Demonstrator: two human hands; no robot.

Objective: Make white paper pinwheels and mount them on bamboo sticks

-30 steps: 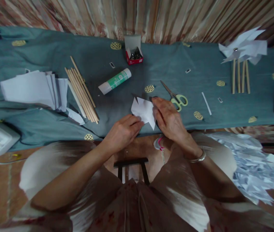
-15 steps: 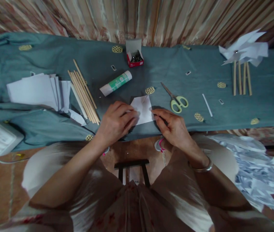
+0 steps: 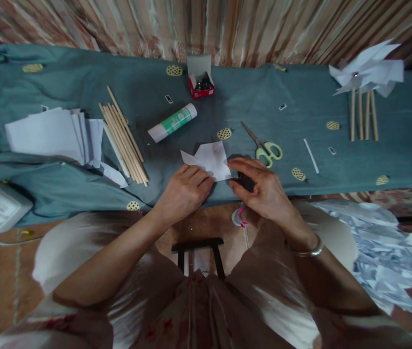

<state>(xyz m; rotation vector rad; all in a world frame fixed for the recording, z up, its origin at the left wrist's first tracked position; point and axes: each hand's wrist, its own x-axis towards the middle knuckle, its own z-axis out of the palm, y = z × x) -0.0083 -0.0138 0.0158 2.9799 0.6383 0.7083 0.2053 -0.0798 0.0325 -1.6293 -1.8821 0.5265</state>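
A small white piece of paper (image 3: 211, 159) with folded points lies near the front edge of the teal cloth (image 3: 82, 77). My left hand (image 3: 186, 190) presses its near left side with bent fingers closed on the paper. My right hand (image 3: 260, 186) pinches the paper's right edge with thumb and fingers. Green-handled scissors (image 3: 266, 148) lie just right of the paper. A glue stick (image 3: 172, 122) lies behind it to the left.
Several wooden sticks (image 3: 124, 138) and a stack of white sheets (image 3: 51, 135) lie at the left. A red box of pins (image 3: 200, 83) stands at the back. Finished paper pinwheels (image 3: 368, 72) rest far right. Paper scraps (image 3: 380, 247) pile on the floor at the right.
The paper has been turned and refolded; a point now sticks out to the left. Both hands shifted slightly around it and stay on its edges.
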